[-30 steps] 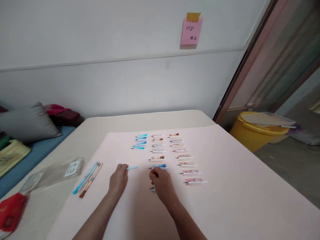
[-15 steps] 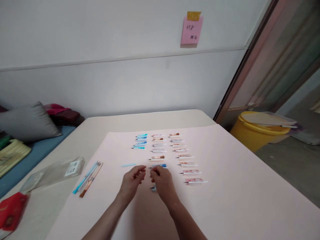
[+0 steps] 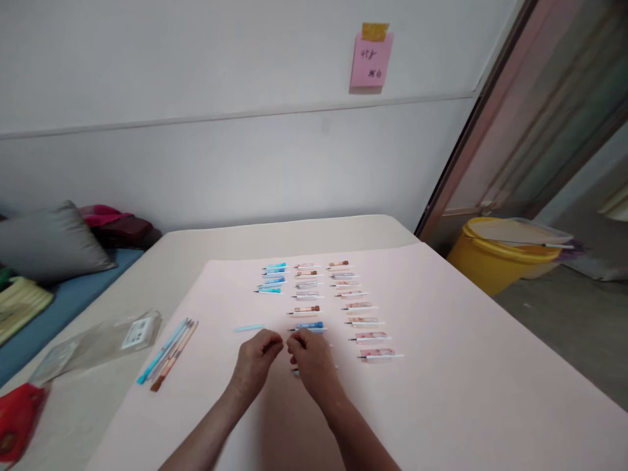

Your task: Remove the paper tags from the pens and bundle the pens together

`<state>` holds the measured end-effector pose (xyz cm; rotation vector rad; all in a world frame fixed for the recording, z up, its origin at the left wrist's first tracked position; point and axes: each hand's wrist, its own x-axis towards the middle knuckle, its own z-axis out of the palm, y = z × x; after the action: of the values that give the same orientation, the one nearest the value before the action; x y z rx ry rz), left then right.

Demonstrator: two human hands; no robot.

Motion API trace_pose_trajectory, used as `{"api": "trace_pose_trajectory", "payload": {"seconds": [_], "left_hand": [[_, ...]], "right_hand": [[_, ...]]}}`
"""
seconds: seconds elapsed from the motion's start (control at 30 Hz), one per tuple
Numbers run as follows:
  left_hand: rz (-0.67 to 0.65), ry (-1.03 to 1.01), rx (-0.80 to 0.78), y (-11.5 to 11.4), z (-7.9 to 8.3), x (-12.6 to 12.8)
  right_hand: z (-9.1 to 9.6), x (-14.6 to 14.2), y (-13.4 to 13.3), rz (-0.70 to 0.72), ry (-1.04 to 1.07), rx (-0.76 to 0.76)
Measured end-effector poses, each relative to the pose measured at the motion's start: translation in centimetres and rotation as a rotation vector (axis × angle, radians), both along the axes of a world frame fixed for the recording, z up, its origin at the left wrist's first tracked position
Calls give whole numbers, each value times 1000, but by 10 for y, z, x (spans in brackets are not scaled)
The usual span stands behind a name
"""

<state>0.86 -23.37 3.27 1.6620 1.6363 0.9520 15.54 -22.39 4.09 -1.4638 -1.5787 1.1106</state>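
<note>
My left hand [image 3: 258, 356] and my right hand [image 3: 310, 356] hover close together over the pink sheet [image 3: 441, 392], fingertips pinched and facing each other. Anything between the fingers is too small to make out. Just beyond my right hand lies a blue pen part with its refill [image 3: 309, 326], and a brown one [image 3: 305, 309] is behind it. Another piece is partly hidden under my right hand. A light blue pen barrel [image 3: 249, 328] lies by itself beyond my left hand. To the right runs a column of pink-patterned pen parts paired with refills [image 3: 377, 354].
Several assorted pens [image 3: 169, 353] lie bundled at the sheet's left. Beside them are a clear plastic bag [image 3: 98, 343] and a red object [image 3: 19, 418] on the table. Blue pen parts [image 3: 273, 281] form a group at the back. A yellow bin [image 3: 490, 261] stands off the table's right.
My hands have drawn slightly nearer each other, both still pinched. The whole view has shifted a little; the laid-out pen parts look the same.
</note>
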Motion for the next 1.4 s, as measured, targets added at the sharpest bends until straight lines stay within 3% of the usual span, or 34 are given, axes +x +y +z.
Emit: {"api": "trace_pose_trajectory", "payload": {"seconds": [0.13, 0.27, 0.37, 0.47, 0.53, 0.6, 0.7, 0.77, 0.87, 0.97, 1.23, 1.33, 1.4], "left_hand": [[94, 177, 87, 14, -13, -25], [214, 403, 42, 44, -22, -46], [224, 565, -19, 77, -22, -48], [227, 591, -33, 107, -20, -46], [243, 590, -28, 116, -17, -48], [254, 589, -26, 111, -15, -52], [219, 584, -24, 84, -15, -61], [166, 567, 21, 64, -20, -68], [203, 564, 39, 47, -28, -77], [235, 564, -24, 55, -33, -77], [237, 582, -36, 116, -26, -57], [245, 564, -27, 115, -20, -58], [228, 467, 24, 100, -15, -55]], "right_hand": [[1, 1, 0, -5, 20, 14], [2, 0, 0, -7, 12, 2], [1, -2, 0, 3, 1, 2], [2, -4, 0, 5, -18, -9], [4, -3, 0, -4, -27, -17], [6, -1, 1, -8, -31, -23], [9, 1, 1, -7, -26, -23], [11, 2, 0, -9, -21, -26], [11, -1, -3, -6, -16, -29], [8, -6, -5, 4, -18, -13], [4, -6, -3, 7, -20, -8], [5, -4, -1, -10, -6, -30], [4, -4, 0, -24, 17, -34]]}}
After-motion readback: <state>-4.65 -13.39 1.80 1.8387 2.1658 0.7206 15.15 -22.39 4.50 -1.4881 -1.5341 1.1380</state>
